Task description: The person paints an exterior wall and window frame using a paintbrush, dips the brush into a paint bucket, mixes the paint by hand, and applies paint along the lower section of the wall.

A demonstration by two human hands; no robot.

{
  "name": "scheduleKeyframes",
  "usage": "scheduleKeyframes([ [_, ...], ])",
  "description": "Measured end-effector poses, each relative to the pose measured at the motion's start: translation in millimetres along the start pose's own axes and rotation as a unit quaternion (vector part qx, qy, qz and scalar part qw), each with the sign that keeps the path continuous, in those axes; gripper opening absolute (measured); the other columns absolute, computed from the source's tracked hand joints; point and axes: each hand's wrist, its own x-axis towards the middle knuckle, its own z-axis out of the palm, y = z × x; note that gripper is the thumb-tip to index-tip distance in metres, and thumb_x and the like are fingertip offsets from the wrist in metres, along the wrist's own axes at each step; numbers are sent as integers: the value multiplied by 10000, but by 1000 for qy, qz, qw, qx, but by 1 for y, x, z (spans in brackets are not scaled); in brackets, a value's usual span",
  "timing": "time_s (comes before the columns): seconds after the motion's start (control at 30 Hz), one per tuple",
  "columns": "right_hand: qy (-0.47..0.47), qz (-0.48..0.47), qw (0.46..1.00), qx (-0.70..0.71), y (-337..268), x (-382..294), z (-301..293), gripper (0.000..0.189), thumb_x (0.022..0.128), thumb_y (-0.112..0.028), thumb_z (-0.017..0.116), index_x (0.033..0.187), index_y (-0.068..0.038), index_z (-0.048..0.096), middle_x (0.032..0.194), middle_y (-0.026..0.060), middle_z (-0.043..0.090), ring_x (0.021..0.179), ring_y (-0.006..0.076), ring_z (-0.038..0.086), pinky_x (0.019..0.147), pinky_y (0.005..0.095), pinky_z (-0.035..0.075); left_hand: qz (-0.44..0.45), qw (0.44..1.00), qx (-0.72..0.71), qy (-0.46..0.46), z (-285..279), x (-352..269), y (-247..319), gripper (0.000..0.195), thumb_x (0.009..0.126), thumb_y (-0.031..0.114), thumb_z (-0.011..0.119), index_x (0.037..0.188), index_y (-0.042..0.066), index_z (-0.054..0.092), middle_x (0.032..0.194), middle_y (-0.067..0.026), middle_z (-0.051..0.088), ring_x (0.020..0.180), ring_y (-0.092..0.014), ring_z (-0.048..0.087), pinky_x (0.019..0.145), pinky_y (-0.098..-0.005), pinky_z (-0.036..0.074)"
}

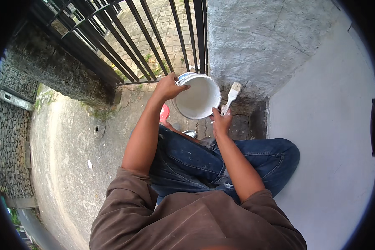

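A white plastic paint bucket (197, 97) is held tilted in front of me, its mouth turned up towards the camera and its inside coated pale. My left hand (171, 87) grips the rim at the upper left, thumb over the edge. On the lower right, my right hand (222, 120) touches the bucket's rim with its fingers. That same hand also holds a paintbrush (232, 96) by its white, paint-smeared handle, bristles pointing up and away from the bucket. Whatever liquid is inside the bucket is hard to make out.
Beyond the bucket stands a black metal bar gate (156, 37), beside a rough whitish wall (253, 47). A smooth pale wall (325, 150) rises close on my right. Below the bucket lie a red round object (164, 112) and a small shiny container (190, 133). A mossy concrete pillar (62, 65) stands left.
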Motion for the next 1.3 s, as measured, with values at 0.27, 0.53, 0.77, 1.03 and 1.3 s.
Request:
scheduleKeyframes([
  [0.27, -26, -11, 1000, -4, -7, 6, 0, 307, 900, 35, 708, 1130, 6, 506, 1032, 106, 650, 891, 196, 709, 742, 354, 655, 118, 992, -29, 14, -26, -24, 23, 426, 828, 366, 798, 1016, -8, 722, 836, -197, 712, 746, -309, 694, 723, -416, 533],
  [0.53, -56, -124, 983, -123, -45, 23, -29, 359, 1018, -234, 687, 1260, 31, 678, 1145, 118, 746, 1033, 152, 698, 921, 290, 543, 120, 987, -34, 97, -34, -20, 27, 478, 864, 464, 747, 863, -12, 706, 645, -185, 627, 578, -306, 620, 615, -426, 485],
  [0.77, -103, -107, 983, -104, -123, -8, -62, 370, 1099, -339, 558, 1068, 6, 687, 985, 96, 748, 842, 161, 721, 799, 300, 557, 90, 992, -13, 85, -44, -34, 22, 401, 856, 403, 752, 928, 9, 752, 697, -185, 678, 633, -311, 681, 651, -418, 521],
  [1.03, -63, -61, 990, -114, -106, 0, -71, 319, 1096, -347, 563, 1037, -44, 642, 837, 39, 661, 698, 96, 607, 658, 260, 484, 79, 992, -20, 92, -33, -25, 29, 416, 864, 394, 737, 908, -19, 716, 699, -203, 645, 658, -330, 641, 664, -438, 495],
  [1.3, -190, 263, 908, -264, -133, 78, -60, 326, 1038, -355, 648, 1047, -30, 669, 689, -36, 472, 527, 55, 382, 493, 265, 362, -16, 991, -89, 99, -91, -31, -5, 484, 858, 444, 743, 977, -25, 760, 766, -185, 707, 676, -292, 680, 689, -406, 518],
])
